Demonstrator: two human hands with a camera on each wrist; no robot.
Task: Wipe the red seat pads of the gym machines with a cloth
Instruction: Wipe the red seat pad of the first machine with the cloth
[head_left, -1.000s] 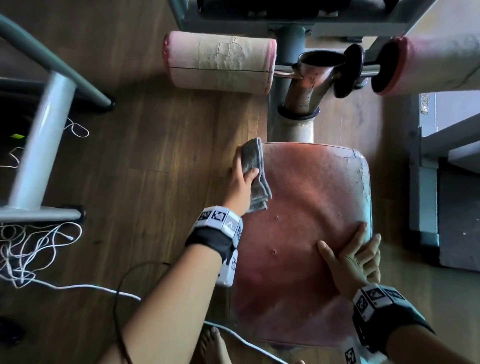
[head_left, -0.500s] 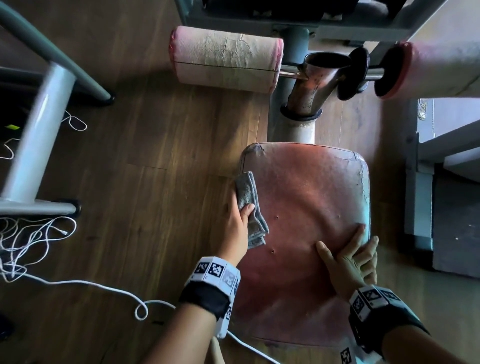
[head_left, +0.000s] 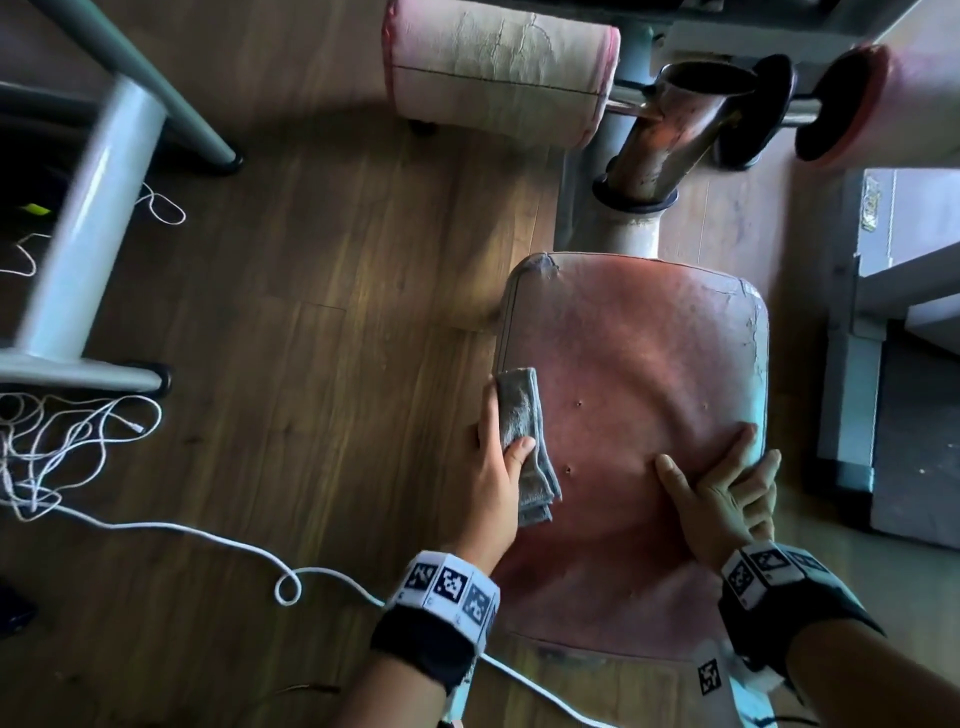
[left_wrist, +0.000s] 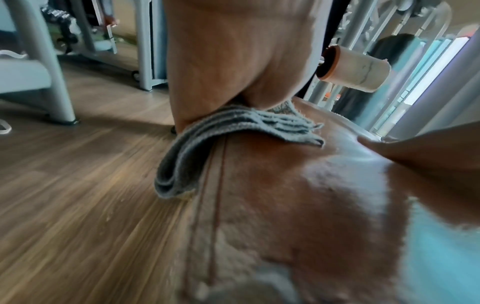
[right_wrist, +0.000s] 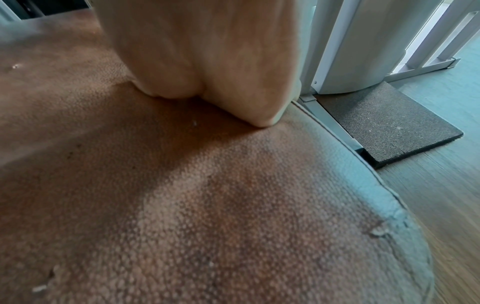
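Note:
A worn red seat pad (head_left: 639, 395) fills the lower middle of the head view, its skin cracked at the far corners. My left hand (head_left: 493, 467) grips a folded grey cloth (head_left: 524, 436) and holds it against the pad's left edge, thumb on top. In the left wrist view the cloth (left_wrist: 207, 139) drapes over the pad's seam (left_wrist: 215, 185). My right hand (head_left: 722, 488) rests flat on the pad's right side, fingers spread. Its palm (right_wrist: 207, 61) presses the pebbled red surface (right_wrist: 207, 195).
Two faded pink roller pads (head_left: 498, 67) (head_left: 893, 98) hang on a bar beyond the seat, beside a rusty post (head_left: 660, 150). Grey machine legs (head_left: 88, 223) and tangled white cord (head_left: 67, 447) lie on the wood floor at left. A dark rubber mat (right_wrist: 389, 123) and grey frame stand at right.
My left hand has drawn the cloth back along the pad's left edge, from the far left corner toward me. The right hand has stayed in place on the pad.

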